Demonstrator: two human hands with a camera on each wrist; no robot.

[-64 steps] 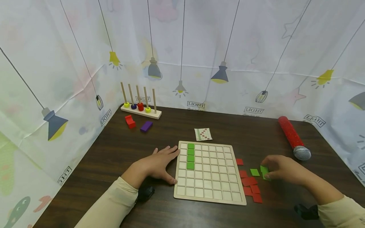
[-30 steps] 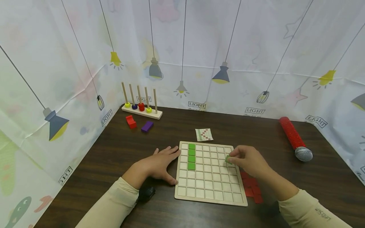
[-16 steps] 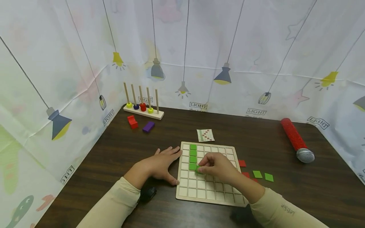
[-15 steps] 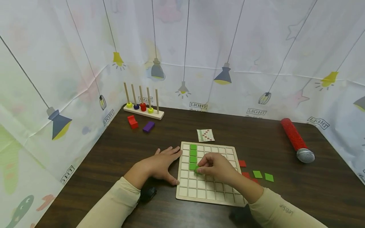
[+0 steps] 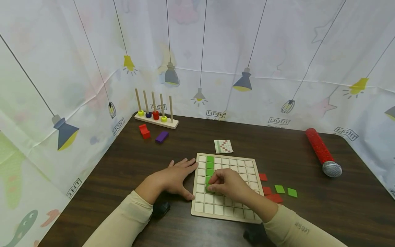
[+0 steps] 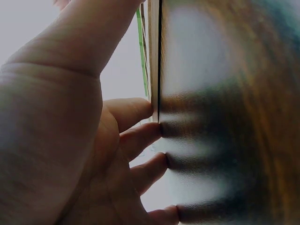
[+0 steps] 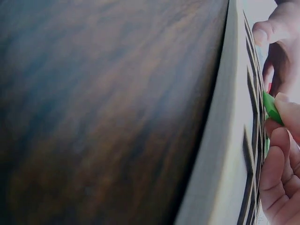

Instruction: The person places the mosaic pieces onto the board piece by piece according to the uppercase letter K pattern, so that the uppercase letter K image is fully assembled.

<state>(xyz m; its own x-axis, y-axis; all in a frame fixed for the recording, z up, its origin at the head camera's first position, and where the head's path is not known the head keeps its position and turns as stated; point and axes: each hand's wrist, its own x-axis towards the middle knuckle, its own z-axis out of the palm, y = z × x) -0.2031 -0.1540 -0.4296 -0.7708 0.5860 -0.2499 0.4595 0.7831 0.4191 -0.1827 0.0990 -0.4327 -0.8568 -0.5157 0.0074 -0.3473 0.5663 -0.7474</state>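
The right hand [image 5: 226, 183] pinches a green tile [image 7: 271, 108] over the grid board [image 5: 243, 214]; lower it flat into the cell under the green column [image 5: 210, 164]. The left hand [image 5: 174, 176], open and flat, steadies the board's left edge.

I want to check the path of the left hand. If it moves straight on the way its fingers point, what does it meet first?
Probably the wooden grid board: the left hand lies flat on the table, fingers pointing right, fingertips already at the board's left edge.

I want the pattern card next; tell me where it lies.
Head view: the pattern card lies flat on the table just beyond the grid board's far edge, centre.
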